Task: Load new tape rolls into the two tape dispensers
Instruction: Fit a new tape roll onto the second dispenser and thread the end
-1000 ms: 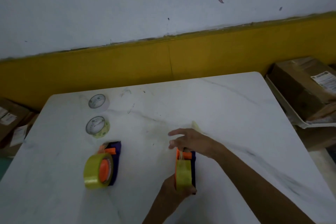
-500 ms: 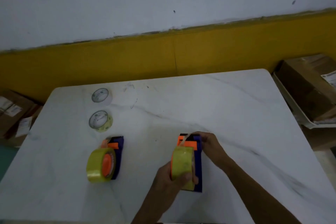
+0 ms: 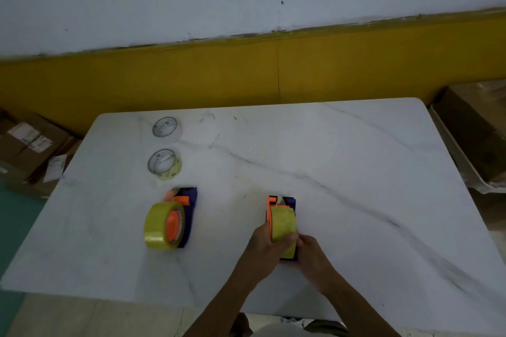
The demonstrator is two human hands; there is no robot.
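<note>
Two orange and dark blue tape dispensers lie on the white marble table (image 3: pixel 356 172). The left dispenser (image 3: pixel 186 210) carries a yellowish tape roll (image 3: pixel 160 226) and nobody touches it. The right dispenser (image 3: pixel 282 205) carries another yellowish roll (image 3: pixel 283 223), with a tape end standing up at its front. My left hand (image 3: pixel 269 243) grips this roll and dispenser from the left, thumb over the roll. My right hand (image 3: pixel 312 257) holds the dispenser's near end from the right. Two nearly used-up rolls lie at the back left: a white one (image 3: pixel 167 128) and a pale yellow one (image 3: pixel 164 164).
Cardboard boxes (image 3: pixel 30 142) sit on the floor left of the table. More boxes and a white tray (image 3: pixel 471 145) stand at the right. A yellow and white wall (image 3: pixel 246 71) runs behind the table.
My right hand has pulled back from the front of the right dispenser to its near end, beside my left hand. The head camera has shifted slightly.
</note>
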